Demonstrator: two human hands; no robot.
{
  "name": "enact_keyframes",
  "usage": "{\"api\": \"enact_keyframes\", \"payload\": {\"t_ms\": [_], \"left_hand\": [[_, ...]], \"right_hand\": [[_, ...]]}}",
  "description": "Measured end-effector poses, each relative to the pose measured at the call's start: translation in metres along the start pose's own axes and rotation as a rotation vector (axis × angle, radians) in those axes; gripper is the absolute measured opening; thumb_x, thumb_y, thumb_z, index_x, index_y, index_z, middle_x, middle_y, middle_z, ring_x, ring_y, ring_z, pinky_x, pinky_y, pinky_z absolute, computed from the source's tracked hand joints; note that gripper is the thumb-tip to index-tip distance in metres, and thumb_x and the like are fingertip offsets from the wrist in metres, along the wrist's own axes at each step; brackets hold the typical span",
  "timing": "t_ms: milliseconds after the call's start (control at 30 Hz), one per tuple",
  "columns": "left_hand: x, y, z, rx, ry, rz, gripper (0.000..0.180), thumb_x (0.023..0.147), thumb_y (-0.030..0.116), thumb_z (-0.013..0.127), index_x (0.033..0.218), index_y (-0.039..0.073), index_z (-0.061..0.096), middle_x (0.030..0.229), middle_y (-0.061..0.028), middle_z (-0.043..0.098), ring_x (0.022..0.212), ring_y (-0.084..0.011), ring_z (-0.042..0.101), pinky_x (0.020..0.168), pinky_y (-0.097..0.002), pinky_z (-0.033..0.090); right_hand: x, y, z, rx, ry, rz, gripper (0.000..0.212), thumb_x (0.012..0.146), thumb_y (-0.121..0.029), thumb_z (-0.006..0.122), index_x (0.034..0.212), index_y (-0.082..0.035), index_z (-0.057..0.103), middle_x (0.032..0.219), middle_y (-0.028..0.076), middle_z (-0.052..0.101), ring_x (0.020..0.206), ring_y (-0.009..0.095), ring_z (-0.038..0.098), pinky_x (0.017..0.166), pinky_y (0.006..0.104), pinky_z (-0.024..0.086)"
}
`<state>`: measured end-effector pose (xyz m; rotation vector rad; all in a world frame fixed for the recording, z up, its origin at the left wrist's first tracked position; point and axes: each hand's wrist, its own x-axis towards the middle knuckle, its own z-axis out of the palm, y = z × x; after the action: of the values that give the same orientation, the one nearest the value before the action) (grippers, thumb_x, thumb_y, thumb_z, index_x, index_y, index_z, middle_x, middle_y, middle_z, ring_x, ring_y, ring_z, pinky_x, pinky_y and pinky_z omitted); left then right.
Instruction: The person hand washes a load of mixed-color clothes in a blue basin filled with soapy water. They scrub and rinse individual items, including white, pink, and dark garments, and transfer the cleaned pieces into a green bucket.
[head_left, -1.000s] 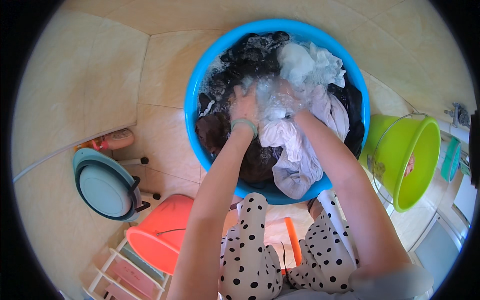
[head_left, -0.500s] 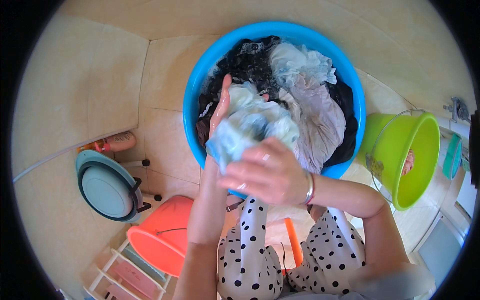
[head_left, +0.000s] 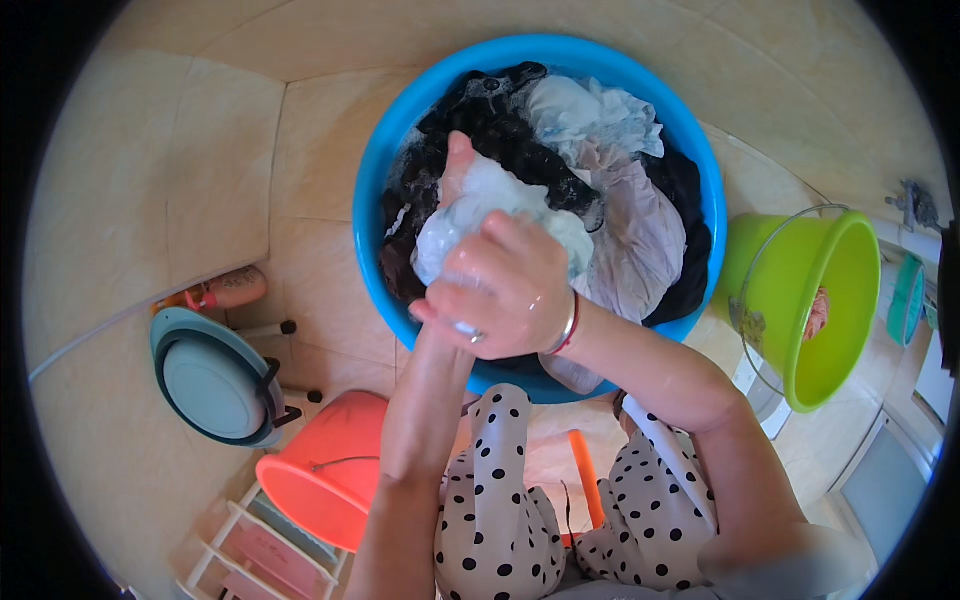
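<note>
A wet, soapy white and pale-blue cloth (head_left: 485, 195) is bunched between my hands above a round blue tub (head_left: 364, 220). My left hand (head_left: 457, 165) lies under and beside the bundle, its thumb side showing and the other fingers hidden. On top, my right hand (head_left: 510, 285) presses with curled fingers over the near part of the cloth, close to the left wrist. In the tub lie wet black clothes (head_left: 500, 130), a white-blue garment (head_left: 595, 115) at the back and a pale lilac garment (head_left: 640, 220) on the right, one end reaching the near rim.
To the right stands a lime-green bucket (head_left: 765, 270) with a pinkish cloth (head_left: 817, 314) inside. At left are a grey-blue folding basin (head_left: 215, 385), a coral bucket (head_left: 340, 440), a white rack (head_left: 235, 545) and a pink bottle (head_left: 238, 288). A tiled wall runs behind the tub.
My right hand has moved away from me and slightly left, and its fingers have curled down over the cloth. The bundle is more compact and looks foamier.
</note>
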<state>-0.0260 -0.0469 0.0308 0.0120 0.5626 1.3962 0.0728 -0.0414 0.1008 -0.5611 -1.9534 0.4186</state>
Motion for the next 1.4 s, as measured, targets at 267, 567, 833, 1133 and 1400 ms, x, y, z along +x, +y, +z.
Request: {"api": "enact_keyframes", "payload": {"t_ms": [267, 567, 833, 1133, 1400], "left_hand": [[-0.015, -0.013, 0.016, 0.678, 0.555, 0.346, 0.029, 0.093, 0.030, 0.056, 0.108, 0.005, 0.058, 0.091, -0.0024, 0.060, 0.081, -0.0141, 0.057, 0.073, -0.0289, 0.047], [0.007, -0.001, -0.030, 1.300, 0.284, 0.635, 0.073, 0.085, 0.010, 0.069, 0.147, 0.005, 0.030, 0.140, -0.0153, 0.040, 0.122, -0.0273, 0.046, 0.105, -0.0358, 0.035], [0.052, -0.018, -0.094, 1.668, 0.423, 0.379, 0.059, 0.080, 0.001, 0.062, 0.137, 0.009, 0.047, 0.118, -0.0225, 0.060, 0.109, -0.0324, 0.057, 0.095, -0.0349, 0.043], [0.015, -0.001, -0.040, 0.328, 0.359, 0.039, 0.041, 0.091, 0.029, 0.064, 0.123, 0.006, 0.052, 0.117, -0.0085, 0.059, 0.106, -0.0212, 0.055, 0.086, -0.0341, 0.047], [-0.002, 0.018, 0.023, 0.053, 0.130, 0.023, 0.058, 0.088, 0.063, 0.050, 0.129, 0.022, 0.045, 0.110, -0.0168, 0.059, 0.100, -0.0305, 0.060, 0.082, -0.0466, 0.053]], "right_hand": [[-0.028, 0.085, 0.003, 0.097, -0.026, 0.474, 0.006, 0.072, -0.011, 0.065, 0.076, -0.012, 0.060, 0.076, 0.010, 0.059, 0.072, 0.032, 0.059, 0.060, 0.0407, 0.049], [-0.066, 0.120, -0.002, -0.528, -0.344, 0.331, 0.030, 0.086, -0.029, 0.062, 0.112, -0.015, 0.061, 0.111, 0.008, 0.058, 0.101, 0.030, 0.053, 0.079, 0.0420, 0.046], [-0.124, 0.177, 0.046, -0.467, -0.855, 0.573, 0.039, 0.087, -0.013, 0.048, 0.125, -0.008, 0.052, 0.109, 0.018, 0.057, 0.105, 0.033, 0.057, 0.085, 0.0447, 0.051], [-0.049, 0.080, -0.004, -0.132, -0.234, 0.274, 0.010, 0.076, -0.016, 0.067, 0.086, -0.016, 0.066, 0.098, 0.001, 0.062, 0.092, 0.024, 0.056, 0.075, 0.0394, 0.046], [-0.018, -0.036, -0.026, -0.044, -0.401, -0.074, 0.026, 0.065, -0.030, 0.070, 0.089, -0.021, 0.069, 0.100, -0.008, 0.058, 0.090, 0.016, 0.050, 0.067, 0.0301, 0.040]]}}
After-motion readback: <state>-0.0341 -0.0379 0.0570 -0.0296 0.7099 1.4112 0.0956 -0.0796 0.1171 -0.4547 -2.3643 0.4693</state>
